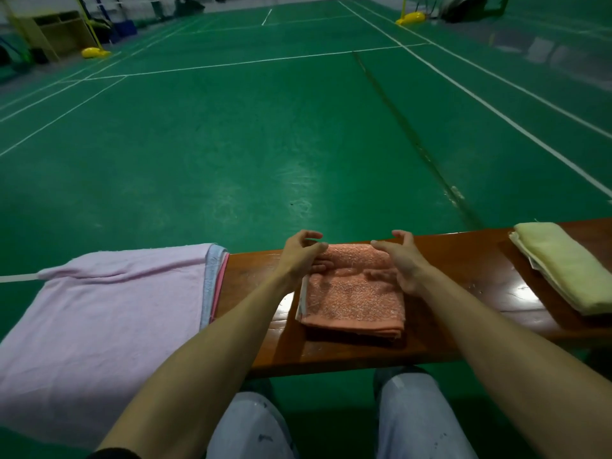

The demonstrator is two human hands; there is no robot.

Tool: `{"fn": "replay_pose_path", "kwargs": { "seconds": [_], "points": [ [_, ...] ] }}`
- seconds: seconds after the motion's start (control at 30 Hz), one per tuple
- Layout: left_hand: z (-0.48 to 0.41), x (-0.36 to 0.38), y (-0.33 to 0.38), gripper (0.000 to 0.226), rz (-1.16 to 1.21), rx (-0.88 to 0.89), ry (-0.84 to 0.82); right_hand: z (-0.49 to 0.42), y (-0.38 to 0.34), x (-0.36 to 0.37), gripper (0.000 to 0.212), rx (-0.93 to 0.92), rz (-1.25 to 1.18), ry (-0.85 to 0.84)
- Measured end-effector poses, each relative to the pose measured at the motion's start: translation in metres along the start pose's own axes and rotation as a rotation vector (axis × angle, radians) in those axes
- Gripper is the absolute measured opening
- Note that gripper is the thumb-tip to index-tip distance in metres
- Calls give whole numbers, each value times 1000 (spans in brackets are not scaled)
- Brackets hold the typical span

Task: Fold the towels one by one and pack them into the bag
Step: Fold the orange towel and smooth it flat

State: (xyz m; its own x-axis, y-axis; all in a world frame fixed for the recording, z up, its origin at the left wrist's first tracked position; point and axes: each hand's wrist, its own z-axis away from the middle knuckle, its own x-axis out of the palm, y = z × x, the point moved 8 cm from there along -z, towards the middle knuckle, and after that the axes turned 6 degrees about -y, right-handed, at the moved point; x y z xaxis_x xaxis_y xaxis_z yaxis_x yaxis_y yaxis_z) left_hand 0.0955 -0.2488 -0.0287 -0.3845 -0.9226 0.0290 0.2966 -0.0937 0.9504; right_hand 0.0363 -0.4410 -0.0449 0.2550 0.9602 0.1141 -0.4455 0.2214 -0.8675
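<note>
So, folded orange towel (354, 293) lies flat mid bench (258, 293), square-ish, near edge toward the person. Both hands sit at its far edge: left hand (299, 256) over far-left corner, fingers loosely curled, thumb held apart from them, lower fingers touching the cloth. Right hand (404, 260) over far-right part, fingers fairly straight w/ tips on the far edge, thumb raised; neither hand grips.

Pink towel (116, 309) spread flat at left end, blue & red cloth edges (213, 283) showing under its right side. Folded yellow towel (559, 263) at right end, well apart from the orange one.
</note>
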Motion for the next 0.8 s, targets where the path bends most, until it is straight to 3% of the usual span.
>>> {"fn": "replay_pose_path", "kwargs": {
  "seconds": [0.13,0.27,0.57,0.7,0.8],
  "points": [
    [10,-1,1,26,40,65,16,11,3,-2,59,-76,37,-3],
    [17,3,-14,42,104,-33,-9,24,1,3,54,-228,150,-14],
    [32,6,-29,61,295,-250,-59,50,5,-4,75,-427,178,54],
    [36,1,-25,38,291,-183,-22,52,7,-6,64,-478,159,46],
    [36,-5,-26,36,233,-82,47,52,9,-7,67,-465,149,49]
  ]
}}
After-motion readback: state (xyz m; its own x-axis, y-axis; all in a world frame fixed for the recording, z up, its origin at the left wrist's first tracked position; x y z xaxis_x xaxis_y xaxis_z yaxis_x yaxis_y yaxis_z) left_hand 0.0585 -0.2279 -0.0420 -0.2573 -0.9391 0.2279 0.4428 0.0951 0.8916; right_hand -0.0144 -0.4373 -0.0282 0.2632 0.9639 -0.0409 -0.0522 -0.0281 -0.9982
